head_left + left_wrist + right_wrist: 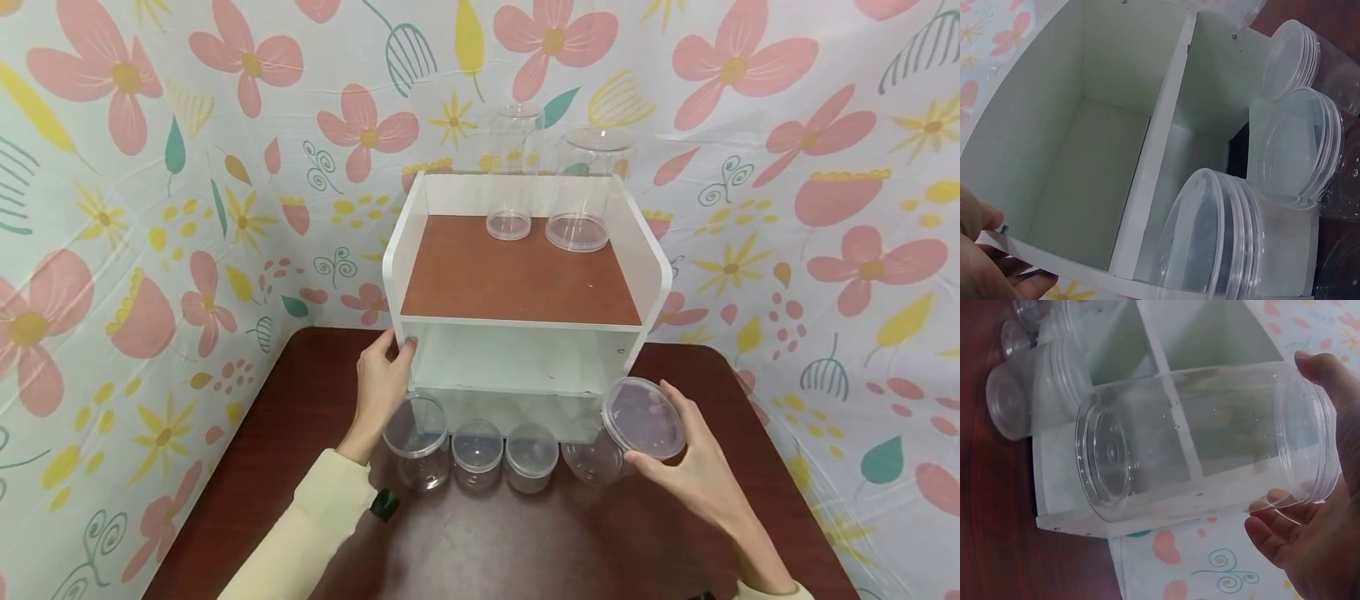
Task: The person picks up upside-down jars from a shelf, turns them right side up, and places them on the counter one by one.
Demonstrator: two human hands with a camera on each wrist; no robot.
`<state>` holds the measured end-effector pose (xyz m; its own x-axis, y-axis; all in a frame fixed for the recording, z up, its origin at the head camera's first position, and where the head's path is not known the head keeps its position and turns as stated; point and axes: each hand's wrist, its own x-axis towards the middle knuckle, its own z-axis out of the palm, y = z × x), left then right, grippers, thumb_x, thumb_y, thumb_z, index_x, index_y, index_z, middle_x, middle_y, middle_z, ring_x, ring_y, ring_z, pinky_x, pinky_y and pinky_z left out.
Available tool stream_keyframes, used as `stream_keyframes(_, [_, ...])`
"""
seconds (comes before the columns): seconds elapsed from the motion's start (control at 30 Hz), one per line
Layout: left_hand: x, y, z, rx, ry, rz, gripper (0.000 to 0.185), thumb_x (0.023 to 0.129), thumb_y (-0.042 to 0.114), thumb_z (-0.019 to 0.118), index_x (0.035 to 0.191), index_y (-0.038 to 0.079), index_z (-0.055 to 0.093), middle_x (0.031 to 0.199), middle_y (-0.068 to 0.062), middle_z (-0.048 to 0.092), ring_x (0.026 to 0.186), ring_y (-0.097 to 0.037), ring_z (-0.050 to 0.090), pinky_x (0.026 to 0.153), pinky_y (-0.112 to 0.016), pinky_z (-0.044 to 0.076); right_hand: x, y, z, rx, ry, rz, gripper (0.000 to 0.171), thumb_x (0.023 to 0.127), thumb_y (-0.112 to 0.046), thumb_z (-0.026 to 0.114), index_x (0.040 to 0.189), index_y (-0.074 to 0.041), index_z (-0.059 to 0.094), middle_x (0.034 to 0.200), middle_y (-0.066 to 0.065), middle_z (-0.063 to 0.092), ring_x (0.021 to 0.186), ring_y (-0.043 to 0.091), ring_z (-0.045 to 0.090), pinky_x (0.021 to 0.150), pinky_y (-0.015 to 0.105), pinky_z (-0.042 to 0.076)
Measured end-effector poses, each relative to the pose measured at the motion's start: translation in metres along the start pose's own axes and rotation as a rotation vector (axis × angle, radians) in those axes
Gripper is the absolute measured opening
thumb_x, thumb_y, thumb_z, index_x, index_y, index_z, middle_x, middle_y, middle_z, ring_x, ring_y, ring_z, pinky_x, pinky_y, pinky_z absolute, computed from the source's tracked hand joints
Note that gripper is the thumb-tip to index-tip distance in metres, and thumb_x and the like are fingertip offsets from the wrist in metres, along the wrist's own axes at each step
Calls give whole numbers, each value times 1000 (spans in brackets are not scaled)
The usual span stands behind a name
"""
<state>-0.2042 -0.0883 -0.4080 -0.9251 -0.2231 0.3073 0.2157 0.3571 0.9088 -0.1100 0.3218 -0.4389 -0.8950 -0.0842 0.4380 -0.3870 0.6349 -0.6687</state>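
My left hand (381, 385) grips the front edge of the left side panel of a white shelf unit (525, 322); in the left wrist view its fingers (1025, 282) curl round that panel. The right hand (697, 471) holds a large clear lidded jar (1210, 437) near its lid (643, 418), thumb on one side and fingers on the other. In the right wrist view the jar's base appears off the table. Before the shelf stand a taller clear jar (422, 446) at left and two smaller lidded jars, one central left (477, 454) and one central right (531, 458).
Two tall clear jars, a narrow one (512, 179) and a wider one (581, 196), stand on the shelf's brown top board (495, 275). A middle compartment (517, 358) lies below it. The dark red table (480, 550) meets a flower-patterned cloth (247, 167) behind.
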Motion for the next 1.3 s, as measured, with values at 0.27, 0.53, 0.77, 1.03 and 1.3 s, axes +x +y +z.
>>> stream_keyframes(0.27, [3,1,2,28,21,23,31,103,19,63,130,6,71,108,-13,76,97,-26,74,79,-46,59,0,7,12,-84,-3,-14,113,69,-20,97,160,-5,32,141,19,51,114,28,52,89,11,31])
stream_keyframes(0.53, [5,2,2,33,40,12,30,101,17,64,128,7,72,106,-12,77,98,-25,74,82,-45,58,-2,17,22,-112,-42,34,112,70,-27,96,158,-1,33,150,26,45,125,39,51,95,18,31])
stream_keyframes(0.77, [5,2,0,33,37,3,31,101,17,65,129,6,72,109,-12,76,99,-25,73,80,-43,56,-4,24,32,-136,-48,43,111,69,-29,97,155,2,35,147,27,48,124,40,52,94,36,39])
stream_keyframes(1.03, [5,0,-1,40,37,3,31,100,17,65,129,6,72,106,-11,77,95,-25,73,76,-41,54,-6,28,42,-126,-59,47,110,68,-28,97,153,6,36,146,29,48,124,43,53,93,53,41])
stream_keyframes(1.3, [5,-1,-1,38,47,-3,30,99,17,66,126,7,74,105,-10,77,92,-24,72,77,-41,54,-9,30,49,-115,-68,64,110,69,-29,97,152,7,37,143,29,50,120,41,56,93,49,43])
